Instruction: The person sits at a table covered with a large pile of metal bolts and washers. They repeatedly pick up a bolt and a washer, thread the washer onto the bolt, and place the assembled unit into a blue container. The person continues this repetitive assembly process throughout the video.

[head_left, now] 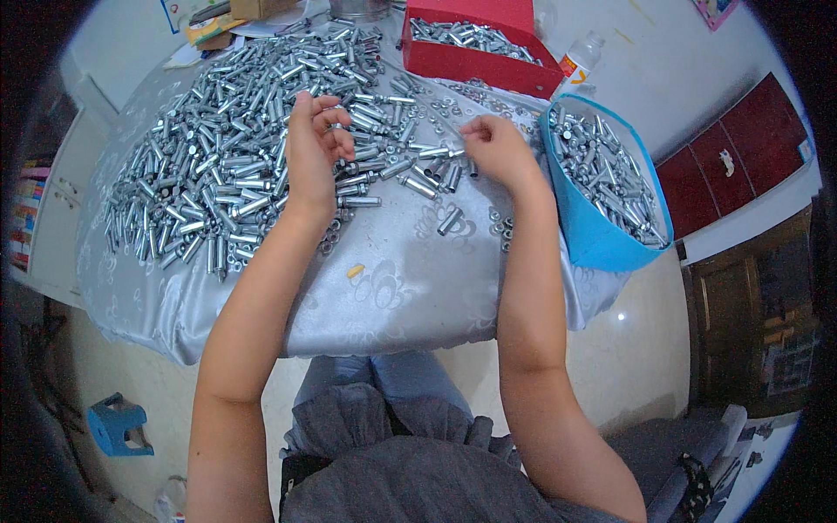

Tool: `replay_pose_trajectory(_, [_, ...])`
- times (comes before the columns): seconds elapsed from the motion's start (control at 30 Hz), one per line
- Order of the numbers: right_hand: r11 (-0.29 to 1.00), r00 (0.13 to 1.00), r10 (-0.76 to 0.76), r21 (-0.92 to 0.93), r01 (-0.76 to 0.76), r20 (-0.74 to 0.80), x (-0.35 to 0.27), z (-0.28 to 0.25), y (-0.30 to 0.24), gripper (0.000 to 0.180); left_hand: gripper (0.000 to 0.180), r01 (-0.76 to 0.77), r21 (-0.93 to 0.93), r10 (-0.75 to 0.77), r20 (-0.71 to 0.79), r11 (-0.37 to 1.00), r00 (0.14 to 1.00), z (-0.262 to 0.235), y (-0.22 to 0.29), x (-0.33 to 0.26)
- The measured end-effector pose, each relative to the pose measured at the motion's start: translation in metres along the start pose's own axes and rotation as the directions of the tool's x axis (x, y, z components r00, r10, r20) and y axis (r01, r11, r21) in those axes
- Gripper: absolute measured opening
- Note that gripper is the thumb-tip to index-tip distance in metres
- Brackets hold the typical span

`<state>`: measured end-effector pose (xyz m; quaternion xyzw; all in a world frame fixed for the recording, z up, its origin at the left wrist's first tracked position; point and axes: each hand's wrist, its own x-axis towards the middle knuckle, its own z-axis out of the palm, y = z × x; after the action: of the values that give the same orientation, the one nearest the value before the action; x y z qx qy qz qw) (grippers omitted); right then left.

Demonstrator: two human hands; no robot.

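A large heap of silvery expansion bolts (235, 161) covers the left and middle of the table. My left hand (312, 152) is raised over the heap's right edge, its fingers loosely curled and apart, with nothing seen in them. To the right, my right hand (504, 150) has thumb and fingers drawn together over a few scattered bolts; whatever is between the fingertips is too small to make out. One loose bolt (450, 220) lies on the cloth nearer to me. Small nuts (500, 223) sit beside my right wrist, and washers or nuts (493, 98) spread beyond that hand.
A blue fabric bin (610, 240) full of bolts stands at the right edge. At the back are a red box (475, 70) with more bolts, a plastic bottle (582, 59) and a metal pot (359, 9). A silvery cloth (401, 305) covers the table; a blue stool (120, 425) is on the floor.
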<state>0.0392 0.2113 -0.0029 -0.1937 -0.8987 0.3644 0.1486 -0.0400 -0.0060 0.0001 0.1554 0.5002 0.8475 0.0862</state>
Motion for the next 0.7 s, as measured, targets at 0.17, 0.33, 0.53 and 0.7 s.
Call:
replay_pose_trajectory(0.17, [0.931,0.999,-0.026,-0.363,0.034,0.026,-0.01,0.0,0.002,0.022,0.051,0.016,0.026,-0.016,0.0,1.0,1.0,0.003,0.0,-0.003])
replay_pose_trajectory(0.33, [0.929,0.992,0.101,-0.349,-0.121,-0.075,-0.01,-0.009,-0.001,0.02,0.049,0.022,0.016,-0.022,0.008,1.0,1.0,0.003,-0.001,-0.003])
replay_pose_trajectory(0.53, [0.982,0.974,0.19,-0.025,-0.189,0.122,-0.009,-0.015,-0.02,0.028,0.045,0.018,0.003,-0.018,0.003,1.0,1.0,0.004,-0.005,-0.003])
replay_pose_trajectory(0.7, [0.503,0.978,-0.207,0.856,0.119,-0.014,-0.008,0.012,-0.053,0.037,0.045,-0.017,-0.004,0.017,-0.029,1.0,0.999,0.006,-0.005,-0.004])
